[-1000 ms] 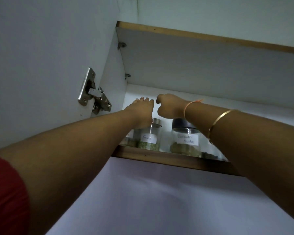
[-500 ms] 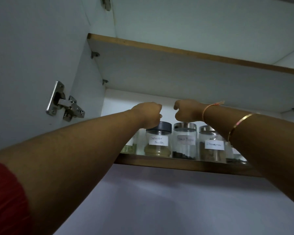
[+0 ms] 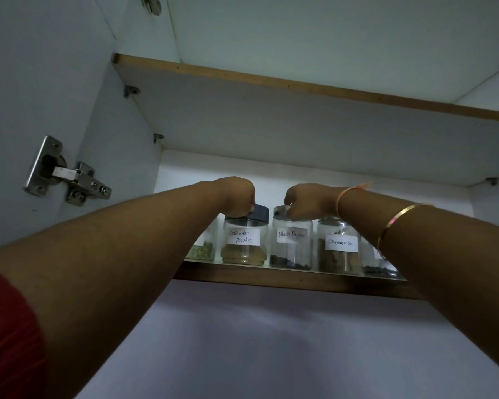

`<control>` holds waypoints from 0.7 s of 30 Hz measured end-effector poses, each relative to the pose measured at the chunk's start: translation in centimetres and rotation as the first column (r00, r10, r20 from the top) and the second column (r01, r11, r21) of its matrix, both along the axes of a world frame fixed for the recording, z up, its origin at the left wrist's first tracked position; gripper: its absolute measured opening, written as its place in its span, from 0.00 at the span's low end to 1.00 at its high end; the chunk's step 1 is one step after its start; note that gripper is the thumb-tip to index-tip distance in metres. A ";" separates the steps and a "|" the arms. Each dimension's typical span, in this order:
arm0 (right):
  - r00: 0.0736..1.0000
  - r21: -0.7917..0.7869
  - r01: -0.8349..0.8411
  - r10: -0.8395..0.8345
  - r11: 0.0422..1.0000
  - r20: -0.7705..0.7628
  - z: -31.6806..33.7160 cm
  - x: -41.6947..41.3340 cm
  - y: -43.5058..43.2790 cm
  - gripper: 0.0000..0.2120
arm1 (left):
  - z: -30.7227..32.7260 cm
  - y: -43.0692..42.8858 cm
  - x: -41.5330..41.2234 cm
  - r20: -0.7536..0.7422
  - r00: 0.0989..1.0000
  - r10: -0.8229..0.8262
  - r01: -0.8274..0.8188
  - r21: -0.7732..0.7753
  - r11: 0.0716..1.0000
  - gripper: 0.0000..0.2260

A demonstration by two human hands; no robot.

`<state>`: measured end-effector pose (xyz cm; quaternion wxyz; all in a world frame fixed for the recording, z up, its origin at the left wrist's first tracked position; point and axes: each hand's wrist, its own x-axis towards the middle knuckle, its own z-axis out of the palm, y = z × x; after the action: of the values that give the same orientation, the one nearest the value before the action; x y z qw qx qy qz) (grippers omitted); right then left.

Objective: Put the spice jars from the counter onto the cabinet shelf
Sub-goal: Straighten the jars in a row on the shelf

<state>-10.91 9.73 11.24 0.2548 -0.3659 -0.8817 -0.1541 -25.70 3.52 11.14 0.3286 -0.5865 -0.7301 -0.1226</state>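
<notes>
Several glass spice jars stand in a row on the cabinet shelf (image 3: 300,279). My left hand (image 3: 238,197) grips the dark lid of the coriander powder jar (image 3: 244,243). My right hand (image 3: 307,201) curls over the silver lid of the black pepper jar (image 3: 291,246). To the right stand the cinnamon jar (image 3: 340,249) and another jar (image 3: 379,262) half hidden by my right forearm. A jar of green spice (image 3: 200,250) shows behind my left forearm.
An upper shelf (image 3: 271,82) hangs above the jars. The open cabinet door is at the left with its metal hinge (image 3: 64,178). A white wall lies below the shelf. My two forearms cross most of the lower view.
The view has shifted, bringing more jars into sight. My left hand came down onto the coriander jar's lid and my right hand lowered onto the black pepper jar's lid.
</notes>
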 end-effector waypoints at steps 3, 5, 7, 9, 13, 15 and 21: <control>1.000 0.021 -0.027 0.028 0.999 -0.014 0.2 -0.1 0.2 0.21 | 0.3 0.2 -0.2 -0.042 0.999 0.011 -0.011 0.002 1.000 0.13; 0.999 0.021 -0.051 0.051 0.998 -0.015 0.4 -0.3 0.7 0.20 | 0.4 0.3 -0.3 -0.065 0.997 0.035 -0.035 0.002 0.999 0.13; 0.996 0.023 -0.083 0.084 0.996 -0.024 0.4 -0.4 1.0 0.20 | 0.6 0.6 -0.6 -0.068 0.997 0.041 -0.041 0.005 0.999 0.12; 0.992 0.025 -0.120 0.121 0.992 -0.034 0.2 -0.4 1.3 0.18 | 0.8 1.0 -0.9 -0.058 0.997 0.051 -0.051 -0.001 0.999 0.12; 0.982 0.037 -0.177 0.179 0.983 -0.056 0.0 -1.0 2.3 0.10 | 1.1 2.1 -1.7 -0.056 0.993 0.099 -0.100 -0.018 0.995 0.13; 0.979 0.025 -0.193 0.194 0.981 -0.067 0.0 -1.5 2.7 0.11 | 1.1 2.9 -2.2 -0.064 0.991 0.119 -0.121 -0.022 0.992 0.12; 0.973 -0.038 -0.206 0.200 0.978 -0.117 0.4 -2.6 4.0 0.09 | 1.4 4.3 -3.6 -0.060 0.987 0.146 -0.148 -0.039 0.988 0.13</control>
<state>-13.52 13.77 11.62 0.3093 -0.2881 -0.9023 -0.0842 -29.30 7.81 12.51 0.3446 -0.5413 -0.7642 -0.0652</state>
